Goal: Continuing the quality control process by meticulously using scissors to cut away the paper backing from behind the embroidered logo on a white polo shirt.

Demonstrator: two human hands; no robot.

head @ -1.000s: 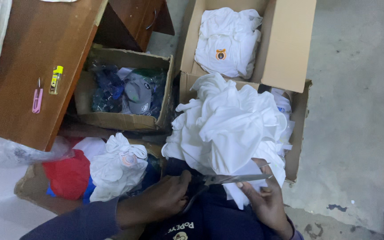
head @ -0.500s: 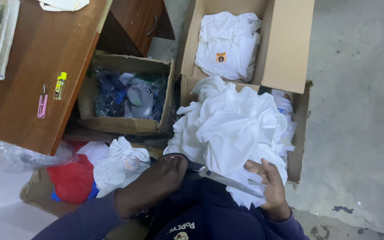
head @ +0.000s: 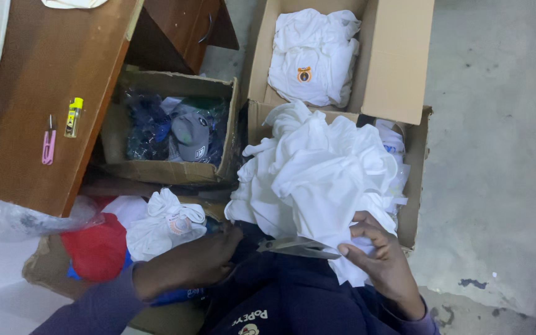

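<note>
At the far left a brown wooden bench (head: 26,93) carries a pink thread snipper (head: 48,139) and, just beside it, a small yellow lighter (head: 73,116). Below the bench edge lies crumpled clear plastic (head: 13,217), and next to that a red cloth bundle (head: 97,248) sits against a knotted white bundle (head: 165,223). Above these stands an open cardboard box (head: 175,170) holding bagged dark caps, a grey cap (head: 192,133) lying uppermost.

The left hand (head: 200,260) comes in from the lower left in a purple sleeve; its fingers are curled closed around the handles of a pair of scissors (head: 299,247), though the handles themselves are hidden under the hand. The metal blades point to the right, close together, and lie across the person's dark blue garment (head: 280,298) — their tips reach the lower edge of the white cloth.

That heap of white garments (head: 317,174) spills out of a large cardboard box (head: 414,186) in the middle of the view. The right hand (head: 383,257) grips the bottom fold of the heap, thumb and fingers pinched shut on the fabric, just beside the blade tips. Behind the heap, in the upper part of the same carton, rests a folded stack of white shirts (head: 311,56) with a small orange badge — well apart from both hands. To the right is bare grey concrete floor (head: 504,155).
</note>
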